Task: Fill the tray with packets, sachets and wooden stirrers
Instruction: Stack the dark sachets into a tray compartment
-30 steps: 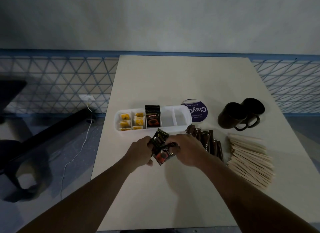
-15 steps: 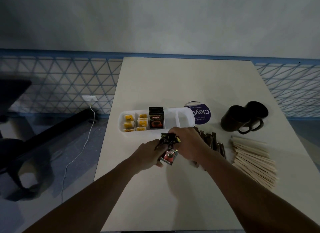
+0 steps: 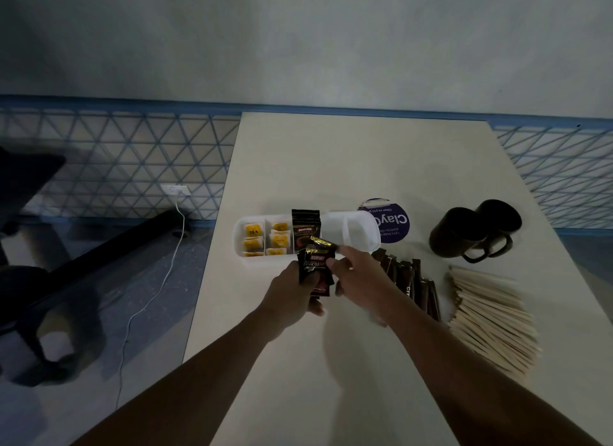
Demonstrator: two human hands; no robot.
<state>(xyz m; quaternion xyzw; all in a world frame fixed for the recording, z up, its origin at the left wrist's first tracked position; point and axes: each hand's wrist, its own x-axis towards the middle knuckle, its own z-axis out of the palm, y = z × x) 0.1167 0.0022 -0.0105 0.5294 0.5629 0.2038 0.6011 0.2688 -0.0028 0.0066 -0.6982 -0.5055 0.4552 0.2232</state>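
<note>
Just short of the white tray (image 3: 351,228), a small bunch of black coffee packets (image 3: 316,266) is held up above the table (image 3: 348,163). The bunch is gripped from below by the left hand (image 3: 292,296), fingers curled round it, and the top packet is pinched at its edge by the right hand (image 3: 356,276), as though one is being peeled off for the drop.

Progress can be read straight off the tray. Its two left compartments are packed with yellow sachets (image 3: 253,238). The third holds upright packets (image 3: 305,228) of the same black kind, and it is judged that the bunch in hand is meant for that slot. The two compartments at the right end show only bare white plastic.

Plenty is left. A row of brown stick sachets (image 3: 411,279) lies on the table to the right of the hands, and just beside it a fanned pile of wooden stirrers (image 3: 491,316); none of either can be seen in the tray. Roughly half the job is reckoned done, with sticks and stirrers not yet loaded. Two dark mugs (image 3: 471,230) stand apart at the back.
</note>
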